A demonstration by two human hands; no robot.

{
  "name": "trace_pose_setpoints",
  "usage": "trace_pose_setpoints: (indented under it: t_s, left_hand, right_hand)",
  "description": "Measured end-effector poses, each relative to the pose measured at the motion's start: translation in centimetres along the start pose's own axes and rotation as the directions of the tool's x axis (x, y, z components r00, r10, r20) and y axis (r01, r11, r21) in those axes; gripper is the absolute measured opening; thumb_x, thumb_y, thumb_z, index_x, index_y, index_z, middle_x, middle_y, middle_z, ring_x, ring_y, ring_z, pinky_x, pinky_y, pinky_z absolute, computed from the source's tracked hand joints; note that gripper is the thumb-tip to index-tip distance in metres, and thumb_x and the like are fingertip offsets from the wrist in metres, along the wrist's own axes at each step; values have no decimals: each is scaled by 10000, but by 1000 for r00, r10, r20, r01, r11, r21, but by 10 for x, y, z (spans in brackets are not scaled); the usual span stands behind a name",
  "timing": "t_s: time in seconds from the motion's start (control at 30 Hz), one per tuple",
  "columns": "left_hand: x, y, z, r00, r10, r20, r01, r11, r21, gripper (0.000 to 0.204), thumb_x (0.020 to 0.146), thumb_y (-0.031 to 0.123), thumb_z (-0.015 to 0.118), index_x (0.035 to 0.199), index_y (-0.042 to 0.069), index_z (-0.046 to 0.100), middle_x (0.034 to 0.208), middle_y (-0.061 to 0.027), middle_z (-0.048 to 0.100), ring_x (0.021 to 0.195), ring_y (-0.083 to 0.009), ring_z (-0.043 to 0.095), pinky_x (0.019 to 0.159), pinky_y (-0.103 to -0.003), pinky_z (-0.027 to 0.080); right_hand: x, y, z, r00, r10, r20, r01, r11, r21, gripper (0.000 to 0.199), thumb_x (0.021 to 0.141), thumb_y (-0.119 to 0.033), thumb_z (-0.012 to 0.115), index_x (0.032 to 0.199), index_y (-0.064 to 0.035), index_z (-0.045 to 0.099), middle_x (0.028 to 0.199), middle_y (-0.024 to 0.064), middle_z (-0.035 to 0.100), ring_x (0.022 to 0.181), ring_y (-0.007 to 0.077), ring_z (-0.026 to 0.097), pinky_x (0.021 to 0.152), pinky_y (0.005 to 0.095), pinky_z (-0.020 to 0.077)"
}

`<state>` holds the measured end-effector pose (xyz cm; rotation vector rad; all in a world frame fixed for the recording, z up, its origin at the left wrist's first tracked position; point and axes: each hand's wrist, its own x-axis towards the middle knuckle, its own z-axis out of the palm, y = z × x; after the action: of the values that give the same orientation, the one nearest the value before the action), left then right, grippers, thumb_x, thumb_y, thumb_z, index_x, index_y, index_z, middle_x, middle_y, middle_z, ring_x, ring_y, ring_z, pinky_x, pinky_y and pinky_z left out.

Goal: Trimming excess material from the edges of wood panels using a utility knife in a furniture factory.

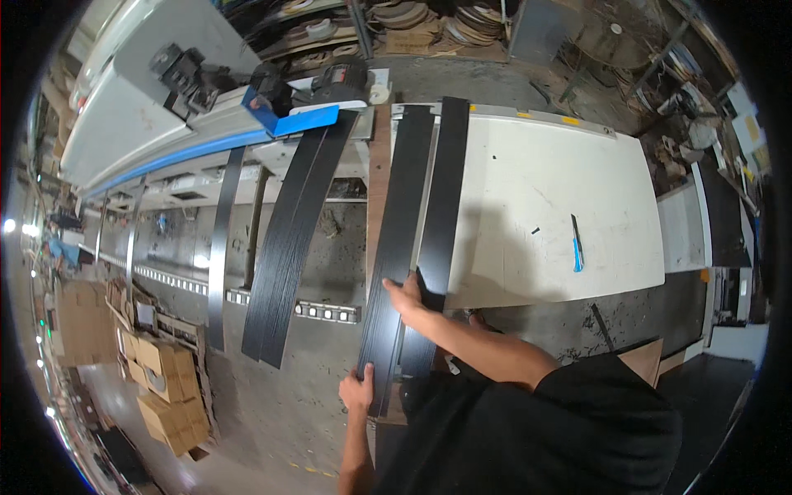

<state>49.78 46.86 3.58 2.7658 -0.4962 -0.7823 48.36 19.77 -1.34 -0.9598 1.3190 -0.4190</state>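
Two long black boards lie side by side at the left end of a white table, with a narrow gap between them. The left black board sticks out past the table's near edge. My left hand is closed on its left edge near the close end, thumb on top. Farther along, my right hand grips the same board's right edge, its fingers partly hidden in the gap beside the right black board. A blue utility knife lies on the table, near a small black scrap.
Left of the table, a pair of overlapping black boards and a narrower strip extend from a machine with a blue rail. Motors sit behind. Cardboard boxes stand at lower left; shelves with rolled coils are at the back.
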Motion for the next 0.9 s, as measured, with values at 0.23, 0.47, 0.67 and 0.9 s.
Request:
trace_pose_setpoints:
  t_s: [0.23,0.47,0.67,0.9]
  left_hand:
    - [0,45,3,991,54,-118,-50,998,37,793,951,745,571,1169,11,775,936,-295,758,964,-496,736,889,-569,565]
    - [7,113,18,1000,26,13,-27,991,129,833,958,771,531,1098,-13,773,965,-313,747,993,-499,728,898,-572,559]
    - [16,80,61,985,157,76,-163,982,91,878,947,800,526,1127,-30,751,1232,-280,713,1151,-482,680,986,-571,525]
    - [54,53,81,803,203,561,71,901,-428,794,1017,692,553,1404,6,654,1336,-189,709,1181,-381,679,1021,-476,499]
  right_hand:
    - [16,-34,-52,986,-166,11,165,985,41,654,948,-251,812,1427,31,466,1333,213,651,1240,332,627,1079,421,472]
    - [77,-37,-120,988,-153,30,153,917,-367,855,930,-466,794,1501,49,418,1475,301,557,1398,457,523,1168,505,416]
    - [3,74,-155,973,-198,-121,119,873,-474,890,858,-585,823,1421,31,513,1475,251,504,1459,401,424,1208,570,306]
    - [-23,206,-146,893,278,354,-293,956,-14,1077,846,-698,794,1607,-33,421,1639,174,449,1572,278,312,1266,424,245]
